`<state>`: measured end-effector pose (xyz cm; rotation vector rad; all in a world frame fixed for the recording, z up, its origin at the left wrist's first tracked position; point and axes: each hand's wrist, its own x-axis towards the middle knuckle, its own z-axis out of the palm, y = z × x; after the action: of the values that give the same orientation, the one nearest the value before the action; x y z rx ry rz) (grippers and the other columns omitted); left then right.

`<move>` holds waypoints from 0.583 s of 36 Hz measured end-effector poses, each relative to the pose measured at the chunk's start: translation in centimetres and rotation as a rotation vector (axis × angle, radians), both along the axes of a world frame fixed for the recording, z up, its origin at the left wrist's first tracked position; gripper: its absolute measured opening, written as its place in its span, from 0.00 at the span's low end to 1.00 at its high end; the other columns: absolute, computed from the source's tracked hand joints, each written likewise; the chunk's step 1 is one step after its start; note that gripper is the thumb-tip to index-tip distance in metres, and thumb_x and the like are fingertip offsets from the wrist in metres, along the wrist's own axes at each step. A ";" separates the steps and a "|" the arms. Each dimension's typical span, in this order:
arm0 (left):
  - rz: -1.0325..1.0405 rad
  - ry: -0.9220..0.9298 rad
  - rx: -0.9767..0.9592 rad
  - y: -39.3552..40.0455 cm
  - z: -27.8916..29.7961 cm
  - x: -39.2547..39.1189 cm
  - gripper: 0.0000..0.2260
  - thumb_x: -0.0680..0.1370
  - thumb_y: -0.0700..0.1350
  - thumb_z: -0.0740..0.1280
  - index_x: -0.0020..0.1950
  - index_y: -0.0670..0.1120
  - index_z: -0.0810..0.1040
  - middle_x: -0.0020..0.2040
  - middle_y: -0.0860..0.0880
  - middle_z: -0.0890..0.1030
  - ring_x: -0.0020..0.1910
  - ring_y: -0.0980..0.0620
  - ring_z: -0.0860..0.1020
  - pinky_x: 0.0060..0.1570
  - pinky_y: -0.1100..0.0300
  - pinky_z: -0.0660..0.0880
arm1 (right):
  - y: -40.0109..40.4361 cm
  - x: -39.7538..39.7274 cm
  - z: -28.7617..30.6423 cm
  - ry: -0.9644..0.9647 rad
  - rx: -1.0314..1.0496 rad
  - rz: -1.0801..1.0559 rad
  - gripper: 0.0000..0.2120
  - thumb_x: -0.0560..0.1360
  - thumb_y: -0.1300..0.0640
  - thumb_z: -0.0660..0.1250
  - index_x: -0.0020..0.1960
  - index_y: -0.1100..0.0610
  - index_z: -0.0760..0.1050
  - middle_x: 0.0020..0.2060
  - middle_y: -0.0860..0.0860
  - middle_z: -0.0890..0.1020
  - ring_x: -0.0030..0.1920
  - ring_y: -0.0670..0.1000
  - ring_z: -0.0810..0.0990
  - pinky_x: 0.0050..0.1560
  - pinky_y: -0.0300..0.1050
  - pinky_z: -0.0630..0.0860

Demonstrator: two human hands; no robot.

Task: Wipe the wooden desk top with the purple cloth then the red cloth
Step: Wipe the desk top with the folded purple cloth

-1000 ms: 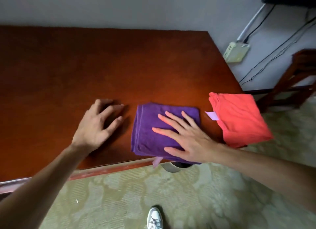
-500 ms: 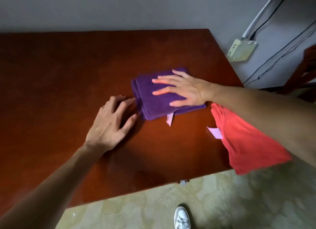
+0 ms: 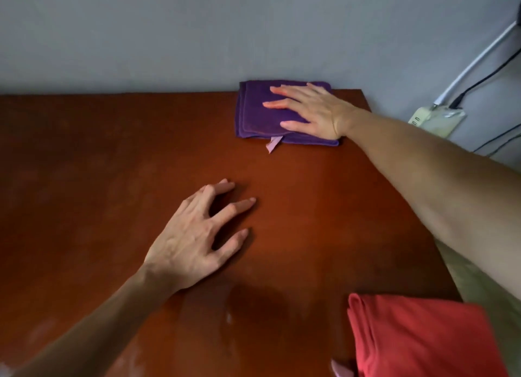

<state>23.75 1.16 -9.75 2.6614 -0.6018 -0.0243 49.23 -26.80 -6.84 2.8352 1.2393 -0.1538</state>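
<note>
From the head view, the folded purple cloth [image 3: 262, 117], pale tag at its near edge, lay at the wooden desk top's [image 3: 112, 179] far edge. The right hand [image 3: 313, 111] pressed it, fingers straight. The left hand [image 3: 194, 235] rested spread on wood. The red cloth [image 3: 417, 337] lay folded at the near right corner.

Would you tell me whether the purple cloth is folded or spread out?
Folded: the purple cloth shows stacked layered edges along its left side, a compact rectangle under the flat right hand.

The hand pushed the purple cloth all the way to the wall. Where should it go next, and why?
Probably slide it back toward the near edge, a bit to the left. The right hand presses the purple cloth flat at the desk's far edge by the wall, so it cannot go farther.
</note>
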 end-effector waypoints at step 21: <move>0.131 -0.017 0.130 -1.0 0.9 -2.0 0.28 0.80 0.67 0.50 0.77 0.59 0.67 0.72 0.46 0.67 0.68 0.43 0.71 0.66 0.42 0.67 | -8.6 -23.4 -2.4 -0.079 0.086 -0.212 0.33 0.80 0.30 0.46 0.83 0.38 0.49 0.84 0.46 0.49 0.83 0.50 0.47 0.79 0.66 0.47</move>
<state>21.79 0.19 -8.88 2.8237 -0.4430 -0.0039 25.88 -35.35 -9.20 3.0085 0.9515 0.0054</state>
